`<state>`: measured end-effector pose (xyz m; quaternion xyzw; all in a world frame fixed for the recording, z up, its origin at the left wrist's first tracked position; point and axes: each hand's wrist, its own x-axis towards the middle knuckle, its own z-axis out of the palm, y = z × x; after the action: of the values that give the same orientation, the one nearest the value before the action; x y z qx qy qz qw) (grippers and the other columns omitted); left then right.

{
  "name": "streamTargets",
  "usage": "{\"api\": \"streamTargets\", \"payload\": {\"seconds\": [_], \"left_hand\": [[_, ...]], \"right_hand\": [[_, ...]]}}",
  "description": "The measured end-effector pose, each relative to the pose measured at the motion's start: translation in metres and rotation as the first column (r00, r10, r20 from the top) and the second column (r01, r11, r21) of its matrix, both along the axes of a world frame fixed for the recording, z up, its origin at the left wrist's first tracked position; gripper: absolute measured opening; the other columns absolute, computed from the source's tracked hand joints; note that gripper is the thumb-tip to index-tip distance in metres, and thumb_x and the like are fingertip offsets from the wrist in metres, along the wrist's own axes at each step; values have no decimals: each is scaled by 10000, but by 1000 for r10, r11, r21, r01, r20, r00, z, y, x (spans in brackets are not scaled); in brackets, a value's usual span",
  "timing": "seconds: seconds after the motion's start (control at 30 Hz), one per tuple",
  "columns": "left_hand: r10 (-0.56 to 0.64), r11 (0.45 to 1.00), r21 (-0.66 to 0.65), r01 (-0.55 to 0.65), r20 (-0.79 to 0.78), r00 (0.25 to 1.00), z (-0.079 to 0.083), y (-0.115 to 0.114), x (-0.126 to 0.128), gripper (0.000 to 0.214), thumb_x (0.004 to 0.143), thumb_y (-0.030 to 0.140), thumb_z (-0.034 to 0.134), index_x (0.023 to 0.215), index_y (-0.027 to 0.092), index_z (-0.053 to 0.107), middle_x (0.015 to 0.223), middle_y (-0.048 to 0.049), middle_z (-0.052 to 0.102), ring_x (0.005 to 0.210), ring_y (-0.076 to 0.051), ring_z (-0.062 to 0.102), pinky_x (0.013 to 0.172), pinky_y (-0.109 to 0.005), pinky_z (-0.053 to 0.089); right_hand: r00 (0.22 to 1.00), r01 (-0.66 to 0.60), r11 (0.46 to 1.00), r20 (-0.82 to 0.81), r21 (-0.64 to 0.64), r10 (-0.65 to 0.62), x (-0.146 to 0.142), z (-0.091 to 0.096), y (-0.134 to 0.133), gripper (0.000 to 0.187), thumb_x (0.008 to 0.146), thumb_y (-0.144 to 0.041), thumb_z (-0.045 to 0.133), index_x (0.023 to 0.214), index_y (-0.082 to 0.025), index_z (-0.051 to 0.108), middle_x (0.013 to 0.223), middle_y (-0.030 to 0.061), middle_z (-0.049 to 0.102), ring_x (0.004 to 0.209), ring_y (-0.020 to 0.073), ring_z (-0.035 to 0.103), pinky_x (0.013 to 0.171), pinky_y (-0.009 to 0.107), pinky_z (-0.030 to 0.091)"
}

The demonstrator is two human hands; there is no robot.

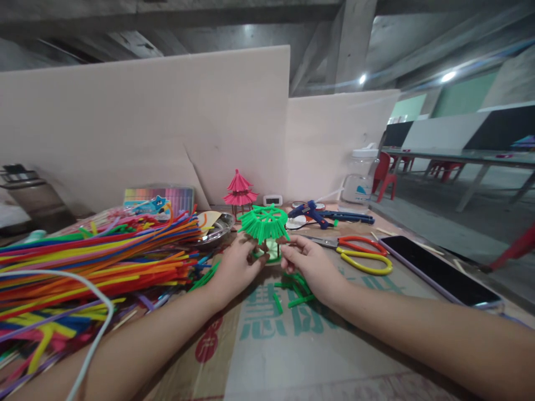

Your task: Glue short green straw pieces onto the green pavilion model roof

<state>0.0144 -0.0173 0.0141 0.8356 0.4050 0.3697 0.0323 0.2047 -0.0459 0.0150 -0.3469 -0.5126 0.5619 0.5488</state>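
Note:
A small pavilion model with a green pipe-cleaner roof (264, 224) stands upright on a round pale base at the middle of the table. My left hand (239, 263) has its fingers curled around the model's left side, under the roof edge. At the right side, my right hand (307, 259) pinches close to the roof's lower rim; its fingertips partly hide what they touch. Short cut green pipe-cleaner pieces (296, 291) lie on the cardboard below my right hand. Behind it stands a pink two-tiered pavilion model (239, 189).
Left lies a large heap of colourful pipe cleaners (96, 262), crossed by a white cable (98, 292). Scissors (363, 253), a blue glue gun (311, 213) and a phone (438, 270) lie right. A clear jug (359, 178) stands behind, before a pale partition (167, 122).

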Motion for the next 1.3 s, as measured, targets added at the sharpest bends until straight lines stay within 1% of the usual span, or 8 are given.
{"api": "streamTargets", "payload": {"seconds": [0.17, 0.27, 0.37, 0.6, 0.73, 1.07, 1.2, 1.3], "left_hand": [[-11, 999, 31, 12, -45, 999, 0, -2, -1, 104, 901, 275, 618, 929, 184, 661, 1075, -103, 661, 1074, -261, 630, 938, -392, 535], [-8, 999, 31, 11, -78, 997, -1, -3, -2, 132, 911, 286, 610, 968, 183, 668, 1133, -116, 649, 1117, -271, 624, 956, -404, 536], [-2, 999, 46, 7, -107, 994, -2, -3, -2, 137, 915, 284, 603, 983, 186, 672, 1131, -109, 641, 1096, -258, 636, 941, -384, 547], [2, 993, 118, 17, -159, 987, -3, -4, -2, 124, 920, 282, 603, 984, 196, 664, 1115, -88, 629, 1050, -229, 649, 916, -336, 559], [-9, 992, 122, 27, -145, 989, -2, -5, -2, 93, 916, 262, 608, 954, 197, 663, 1099, -78, 638, 1040, -222, 653, 903, -330, 568], [-24, 997, 70, 30, -75, 997, -4, 0, -1, 138, 904, 253, 615, 1005, 181, 677, 1148, -100, 646, 1114, -246, 633, 936, -361, 554], [10, 999, 51, -7, -50, 999, -3, 0, -1, 98, 893, 257, 624, 896, 170, 670, 1052, -96, 663, 1031, -246, 643, 888, -368, 555], [23, 999, 47, -22, -35, 999, -2, 0, -1, 77, 885, 239, 624, 891, 172, 660, 1021, -84, 664, 985, -231, 648, 862, -352, 554]], "right_hand": [[999, 41, 999, -13, -14, -41, 0, 5, -4, 468, 678, -483, 817, 983, -175, 638, 575, -39, 621, 533, 118, 525, 536, 249, 410], [999, 38, 999, -16, -7, -38, 0, 6, -5, 469, 669, -506, 823, 948, -175, 643, 569, -40, 614, 535, 118, 523, 539, 252, 408], [999, 35, 999, -14, 1, -35, 0, 6, -5, 443, 675, -529, 820, 882, -178, 645, 571, -36, 608, 537, 119, 519, 544, 256, 404], [999, 37, 998, -14, 41, -36, 0, 2, -8, 422, 726, -553, 783, 847, -189, 608, 569, -41, 608, 517, 112, 508, 537, 250, 390], [1000, 26, 998, 13, 53, -27, -1, 2, -8, 418, 742, -556, 768, 841, -196, 581, 565, -48, 607, 512, 108, 504, 537, 246, 386], [996, 2, 999, 87, 52, -7, -2, 0, -6, 389, 772, -556, 734, 796, -206, 567, 578, -42, 613, 513, 104, 500, 531, 239, 379], [997, -3, 999, 80, 32, 1, -2, -5, -3, 433, 779, -607, 718, 784, -217, 531, 576, -37, 620, 501, 105, 502, 526, 237, 378], [1000, 5, 1000, 30, 19, -5, -2, -8, 0, 487, 766, -673, 698, 783, -215, 532, 564, -33, 619, 482, 102, 494, 511, 232, 361]]}}
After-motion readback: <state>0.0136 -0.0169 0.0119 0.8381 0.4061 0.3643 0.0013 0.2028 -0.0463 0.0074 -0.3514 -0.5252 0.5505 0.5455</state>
